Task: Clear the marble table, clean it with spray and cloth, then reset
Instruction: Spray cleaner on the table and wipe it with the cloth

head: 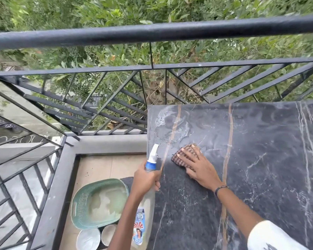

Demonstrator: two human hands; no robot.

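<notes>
On the dark marble bench [260, 159], near its far-left corner, we see the right hand [197, 166] flat, fingers spread, pressing a checked cloth [179, 156] just below a foamy wet patch [170, 125]. The left hand [145, 179] is wrapped round the spray bottle [152, 159] neck. We judge the cloth soft and limp, best worked under the palm; the bottle light, possibly slick, best held at the neck.

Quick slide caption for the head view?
Right hand presses checked cloth on wet marble table; left hand holds spray bottle.
</notes>
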